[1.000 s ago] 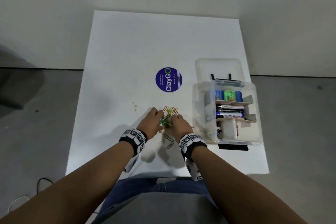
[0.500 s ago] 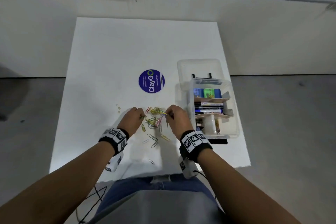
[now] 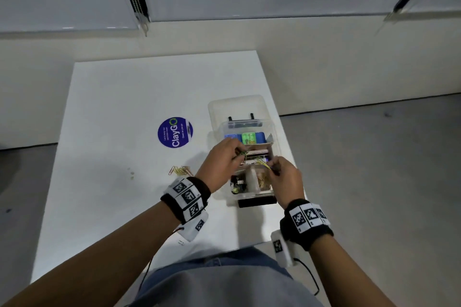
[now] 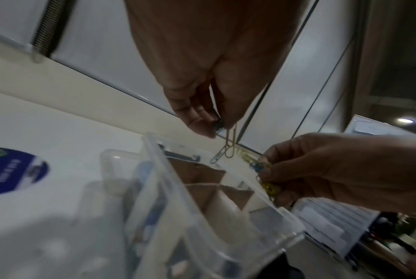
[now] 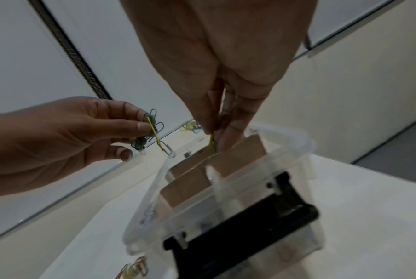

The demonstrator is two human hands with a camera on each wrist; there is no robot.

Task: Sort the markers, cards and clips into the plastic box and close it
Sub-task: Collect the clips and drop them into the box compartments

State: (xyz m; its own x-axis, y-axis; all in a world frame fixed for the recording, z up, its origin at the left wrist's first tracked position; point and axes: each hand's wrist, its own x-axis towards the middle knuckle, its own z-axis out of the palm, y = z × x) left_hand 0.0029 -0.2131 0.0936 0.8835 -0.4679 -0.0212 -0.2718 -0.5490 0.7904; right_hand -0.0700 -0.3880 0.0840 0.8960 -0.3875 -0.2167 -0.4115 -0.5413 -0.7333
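Observation:
A clear plastic box (image 3: 274, 132) stands open at the table's right edge, split by cardboard dividers (image 5: 185, 188). Blue and green cards (image 3: 248, 137) fill its far compartment, and gold clips lie in the near one. My left hand (image 3: 239, 154) pinches a bunch of green, blue and yellow paper clips (image 5: 149, 130) above the box's middle. My right hand (image 3: 270, 169) pinches more yellow and blue clips (image 4: 262, 175) over the near compartment. A few gold clips (image 3: 180, 170) remain on the table left of the box. Whatever is in the middle compartment is hidden by my hands.
The clear lid (image 3: 237, 107) lies behind the box, and a black latch (image 3: 257, 202) sticks out at its near end. A round purple ClayGo sticker (image 3: 175, 132) is left of the box. The white table (image 3: 112, 107) ends just right of the box, above grey floor.
Both hands have lifted off the clip pile on the table and moved right over the box, each carrying clips. Fewer clips are left on the table.

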